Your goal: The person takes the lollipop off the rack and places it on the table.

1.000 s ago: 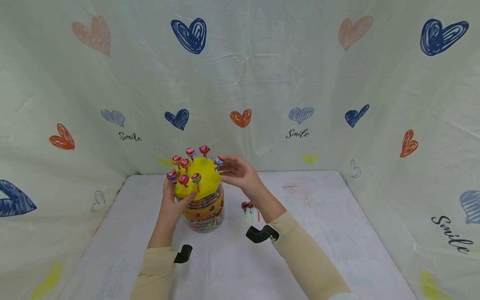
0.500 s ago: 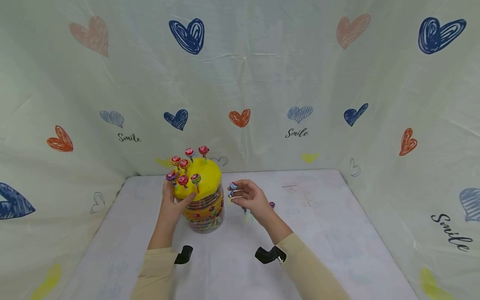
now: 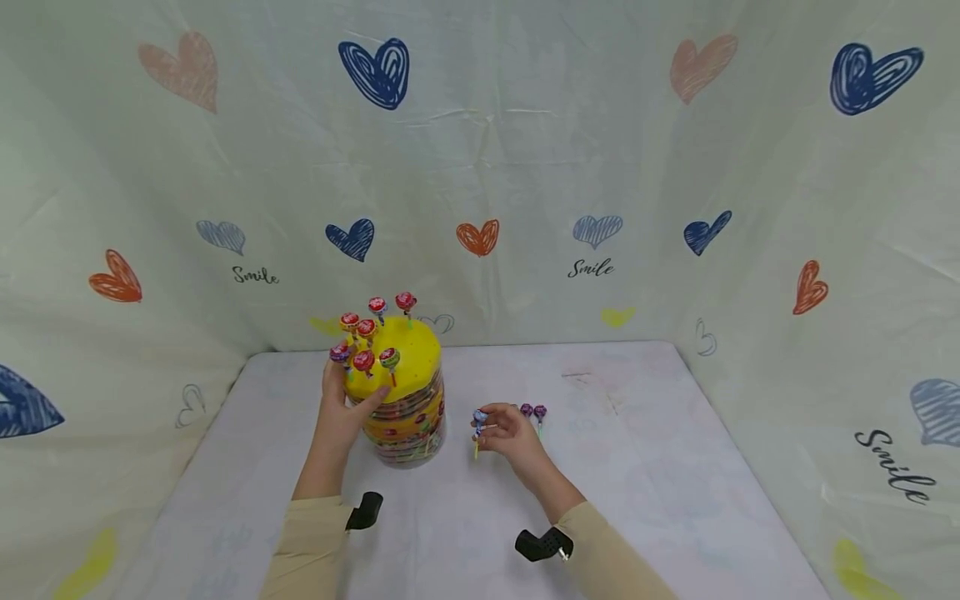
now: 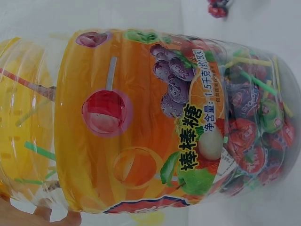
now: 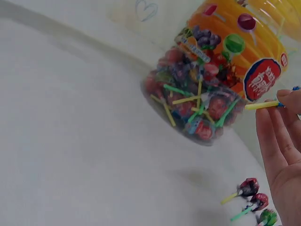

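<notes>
A clear plastic jar (image 3: 408, 427) with an orange fruit-printed label stands upright on the table, wrapped lollipops packed inside. Several lollipops (image 3: 363, 361) are stuck upright in its yellow lid (image 3: 416, 354), mostly towards the left. My left hand (image 3: 343, 421) grips the jar's left side up by the lid, thumb over the front edge. To the right of the jar, low over the table, my right hand (image 3: 516, 440) pinches a blue-wrapped lollipop (image 3: 479, 415) by its yellow stick (image 5: 261, 106), which points downward in the head view.
Loose lollipops (image 3: 540, 412) lie on the white table (image 3: 637, 467) just beyond my right hand; the right wrist view shows dark, red and green wrappers (image 5: 248, 187) there. Behind the table hangs a pale curtain (image 3: 525, 167) printed with hearts.
My right hand has drawn the blue lollipop away from the lid's right edge and brought it down and nearer, above the table. The left hand and jar have stayed in place.
</notes>
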